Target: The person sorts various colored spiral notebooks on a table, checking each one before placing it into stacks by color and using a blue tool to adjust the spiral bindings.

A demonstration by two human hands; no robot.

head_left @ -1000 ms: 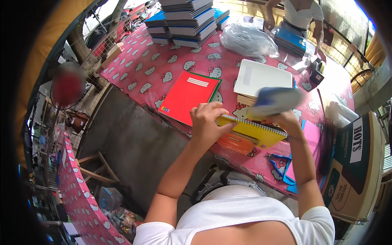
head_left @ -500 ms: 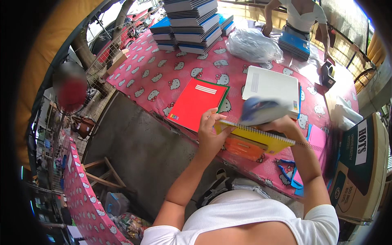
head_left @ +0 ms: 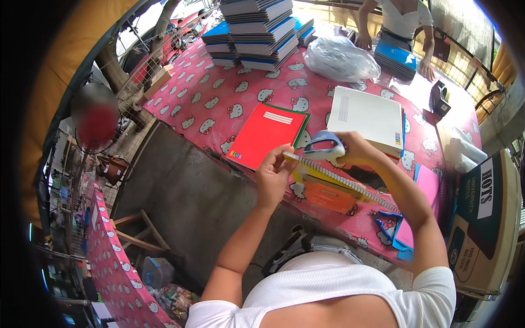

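A yellow spiral notebook (head_left: 314, 170) stands on edge, spine up, in front of me. My left hand (head_left: 275, 170) pinches the left end of its spine. The wire coil (head_left: 363, 186) runs along the top edge and sticks out at the right. In my right hand (head_left: 354, 148) is a blue and white hand tool with a looped handle (head_left: 322, 146), just above the spine's left end. I cannot make out its exact kind. An orange flat item (head_left: 328, 198) lies behind the notebook's lower side. Blue-handled pliers (head_left: 386, 225) rest to the right.
Red notebooks (head_left: 268, 134) and white notebooks (head_left: 366, 117) lie beyond my hands on the pink table (head_left: 219, 104). Tall notebook stacks (head_left: 257, 38) and a plastic bag (head_left: 342, 59) stand farther back. A carton (head_left: 481, 224) is at right. Another person (head_left: 402, 24) stands opposite, hands near blue notebooks.
The blue and white tool, blurred before, has moved left and slightly down to the spine's left end. The notebook has tilted so its yellow face shows less. The other person's hands have shifted.
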